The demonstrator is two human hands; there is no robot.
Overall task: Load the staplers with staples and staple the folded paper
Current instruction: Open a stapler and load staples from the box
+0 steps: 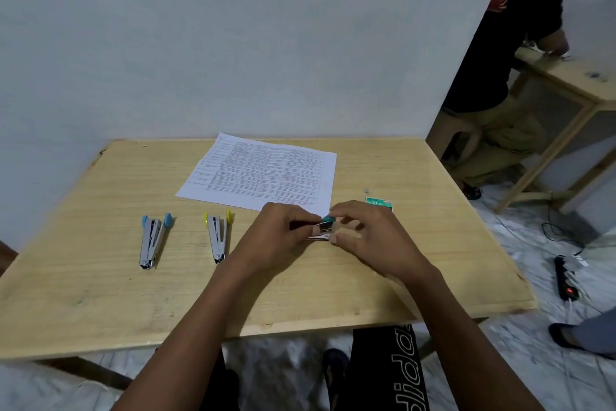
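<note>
Frame centre: the teal stapler (325, 227) is being gripped in the left hand (276, 234) and pinched by the right hand (363, 237). At centre left, the blue stapler (151, 240) and yellow stapler (218, 237) are lying open. The paper (263, 174) above is lying flat. Loading is judged underway.

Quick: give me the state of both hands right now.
Left hand: grips the small teal-tipped metal stapler.
Right hand: pinches that stapler's teal end.

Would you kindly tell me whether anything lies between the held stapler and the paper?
Nothing visible does. The teal stapler, gripped by the left hand and right hand, is just in front of the paper. The blue stapler and yellow stapler lie off to the left, the staple box to the right.
</note>
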